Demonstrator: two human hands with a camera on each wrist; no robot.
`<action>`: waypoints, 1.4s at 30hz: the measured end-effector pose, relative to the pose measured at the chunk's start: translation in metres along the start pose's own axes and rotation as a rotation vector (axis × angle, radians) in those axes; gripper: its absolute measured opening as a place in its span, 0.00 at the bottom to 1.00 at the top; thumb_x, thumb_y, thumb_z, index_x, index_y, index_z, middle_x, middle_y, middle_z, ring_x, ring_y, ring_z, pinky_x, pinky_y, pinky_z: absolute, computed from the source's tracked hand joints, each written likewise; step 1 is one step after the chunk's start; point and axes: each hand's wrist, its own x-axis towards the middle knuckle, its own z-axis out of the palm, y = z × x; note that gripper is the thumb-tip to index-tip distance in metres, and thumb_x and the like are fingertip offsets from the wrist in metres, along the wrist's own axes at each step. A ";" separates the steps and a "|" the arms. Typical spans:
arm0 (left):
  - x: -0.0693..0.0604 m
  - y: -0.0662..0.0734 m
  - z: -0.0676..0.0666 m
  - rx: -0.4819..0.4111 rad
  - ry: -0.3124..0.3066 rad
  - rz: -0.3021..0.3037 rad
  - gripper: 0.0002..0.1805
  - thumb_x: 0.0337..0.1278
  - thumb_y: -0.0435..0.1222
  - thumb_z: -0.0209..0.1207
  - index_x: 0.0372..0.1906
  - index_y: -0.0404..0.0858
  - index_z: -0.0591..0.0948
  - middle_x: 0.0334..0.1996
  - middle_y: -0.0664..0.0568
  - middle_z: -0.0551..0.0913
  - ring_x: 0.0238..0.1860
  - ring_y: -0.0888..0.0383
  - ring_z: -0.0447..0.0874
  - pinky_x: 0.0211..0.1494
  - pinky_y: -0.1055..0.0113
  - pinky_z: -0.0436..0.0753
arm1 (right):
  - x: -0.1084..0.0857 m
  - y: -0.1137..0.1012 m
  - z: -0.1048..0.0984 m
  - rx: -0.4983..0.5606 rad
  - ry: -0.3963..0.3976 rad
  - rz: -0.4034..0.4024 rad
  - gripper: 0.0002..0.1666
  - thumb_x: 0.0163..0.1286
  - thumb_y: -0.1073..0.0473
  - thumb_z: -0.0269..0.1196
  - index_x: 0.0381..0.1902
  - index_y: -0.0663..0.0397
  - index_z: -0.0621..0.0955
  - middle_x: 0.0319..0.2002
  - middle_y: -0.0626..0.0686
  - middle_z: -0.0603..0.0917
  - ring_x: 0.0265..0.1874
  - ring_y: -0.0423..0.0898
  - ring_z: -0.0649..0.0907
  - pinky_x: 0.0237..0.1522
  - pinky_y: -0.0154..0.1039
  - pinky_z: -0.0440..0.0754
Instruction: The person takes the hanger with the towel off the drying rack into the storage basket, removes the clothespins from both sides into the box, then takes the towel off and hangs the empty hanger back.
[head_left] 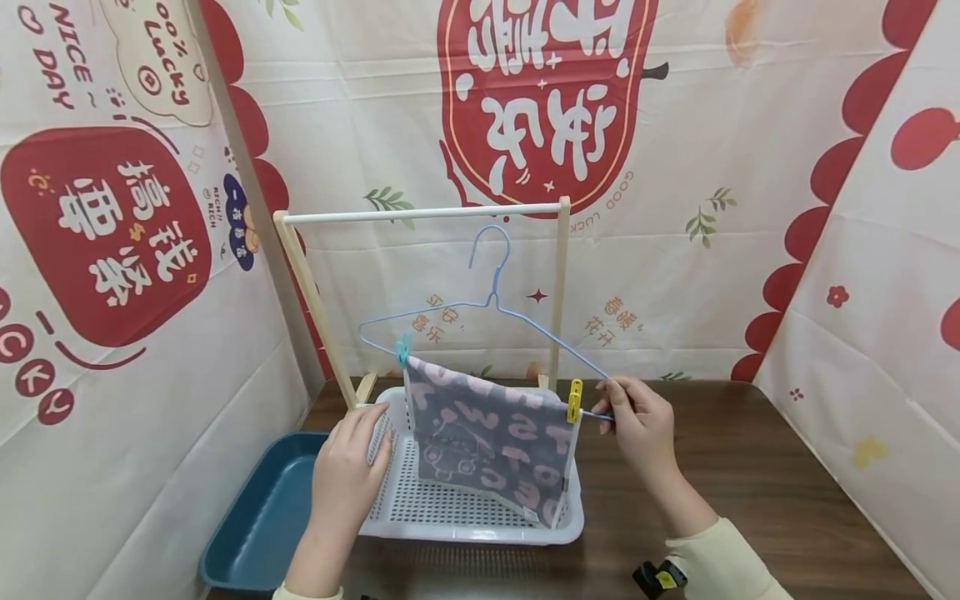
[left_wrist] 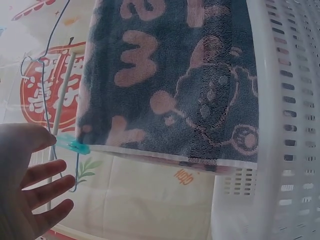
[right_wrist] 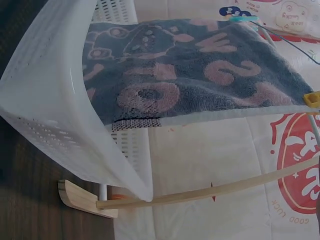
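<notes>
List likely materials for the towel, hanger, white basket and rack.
Towel: matte terry cloth, likely cotton or blend; looped pile shows up close.
Hanger: probably coated metal wire; thin, smooth blue, but plastic possible.
White basket: likely moulded plastic, slightly glossy; regular perforations.
Rack posts: matte, apparently bare wood; tan, faint grain on a foot.
Crossbar: smooth white; plastic or coated metal unclear.

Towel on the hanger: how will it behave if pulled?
Probably floppy: the towel ripples where it hangs from the hanger. Unlikely to be slippery, given its fuzzy surface. A sideways tug may swing the hanger too, since the teal peg and yellow peg clip them together.
</notes>
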 end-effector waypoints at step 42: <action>-0.004 -0.026 0.006 -0.032 0.067 0.115 0.13 0.35 0.25 0.75 0.33 0.33 0.88 0.47 0.45 0.86 0.44 0.48 0.84 0.46 0.52 0.83 | -0.030 0.011 0.004 -0.057 -0.138 -0.115 0.16 0.61 0.85 0.56 0.30 0.62 0.80 0.16 0.49 0.78 0.10 0.36 0.73 0.12 0.27 0.71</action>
